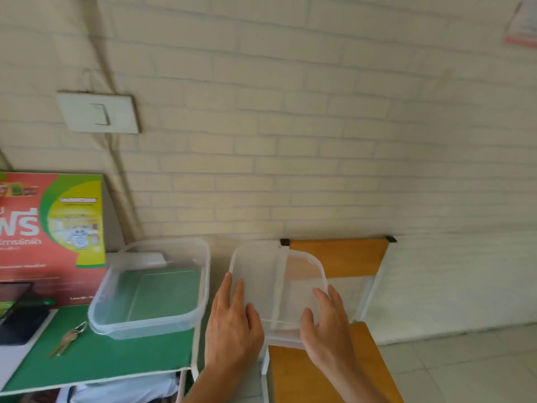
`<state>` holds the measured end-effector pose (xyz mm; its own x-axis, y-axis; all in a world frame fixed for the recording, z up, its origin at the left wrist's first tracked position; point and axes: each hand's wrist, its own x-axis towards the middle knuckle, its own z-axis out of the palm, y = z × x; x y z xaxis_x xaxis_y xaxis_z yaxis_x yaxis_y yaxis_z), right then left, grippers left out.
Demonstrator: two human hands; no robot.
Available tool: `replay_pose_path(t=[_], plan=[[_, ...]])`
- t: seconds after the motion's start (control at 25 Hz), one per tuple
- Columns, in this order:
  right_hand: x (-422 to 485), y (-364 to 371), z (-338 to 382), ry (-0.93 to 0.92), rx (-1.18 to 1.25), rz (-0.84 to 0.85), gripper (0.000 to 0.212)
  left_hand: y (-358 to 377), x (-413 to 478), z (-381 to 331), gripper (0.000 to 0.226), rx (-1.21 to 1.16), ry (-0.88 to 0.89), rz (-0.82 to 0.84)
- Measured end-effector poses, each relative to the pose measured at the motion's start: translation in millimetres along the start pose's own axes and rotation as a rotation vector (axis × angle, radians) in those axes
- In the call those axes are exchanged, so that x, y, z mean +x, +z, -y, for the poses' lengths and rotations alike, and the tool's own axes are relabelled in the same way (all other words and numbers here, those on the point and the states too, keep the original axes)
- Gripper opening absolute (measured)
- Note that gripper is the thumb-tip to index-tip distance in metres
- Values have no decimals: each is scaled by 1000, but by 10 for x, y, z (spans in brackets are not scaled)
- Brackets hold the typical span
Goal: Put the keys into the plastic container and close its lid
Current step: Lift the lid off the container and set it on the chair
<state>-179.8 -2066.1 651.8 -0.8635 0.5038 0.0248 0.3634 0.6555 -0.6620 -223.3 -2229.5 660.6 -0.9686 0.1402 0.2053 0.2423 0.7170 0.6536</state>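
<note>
- Seemingly only one view is on offer, the head camera, and it is somewhat blurred; it looks down at a green table [116,365] in the lower left of the frame and a wooden chair [340,257] in the lower centre.
- The keys [66,341] lie on the green table at the lower left, just beside the near left corner of the plastic container [151,289], apart from it and not inside.
- Their long axis runs diagonally, with the ring end up and to the right, toward the container, and the blades pointing down and to the left.
- The container sits open and looks empty, to the right of the keys and left of the hands.
- From both hands the keys lie well to the left in the frame, with the container between; the left hand [232,324] is plainly the nearer.
- The left hand has its fingers fairly straight and spread, laid on the left edge of the clear lid [273,286].
- The right hand [327,324] is curled a little more, fingers on the lid's right side.
- Together they hold the lid over the chair, away from the container; whether it rests on the seat cannot be told.
- By judgement, the keys are not yet in and the lid is off.
</note>
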Motion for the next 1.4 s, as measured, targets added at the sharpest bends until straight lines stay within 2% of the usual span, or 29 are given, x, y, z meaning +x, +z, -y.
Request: replay_pose_path(t=[0.16, 0.36, 0.64, 0.84, 1.08, 1.24, 1.4], plan=[[47, -211, -685, 13, -8, 72, 54, 476, -244, -293, 53, 68, -46, 157], [87, -218, -1341, 75, -56, 178, 54, 998, -438, -292, 54, 111, -120, 383], [178, 335, -2199, 173, -163, 270, 44, 1946, -481, 164, 60, 108, -237, 609], [254, 1045, -2950, 211, -219, 328, 48, 2796, -596, 724, 60, 53, -333, 638], [299, 1492, -3592, 215, -253, 342, 48, 3549, -798, 1168, 60, 91, -302, 691], [302, 1540, -3707, 221, -211, 366, 50, 3687, -828, 1222, 57, 75, -321, 704], [299, 1394, -3513, 223, -254, 404, 56, 3467, -689, 1095, 53, 56, -343, 761]])
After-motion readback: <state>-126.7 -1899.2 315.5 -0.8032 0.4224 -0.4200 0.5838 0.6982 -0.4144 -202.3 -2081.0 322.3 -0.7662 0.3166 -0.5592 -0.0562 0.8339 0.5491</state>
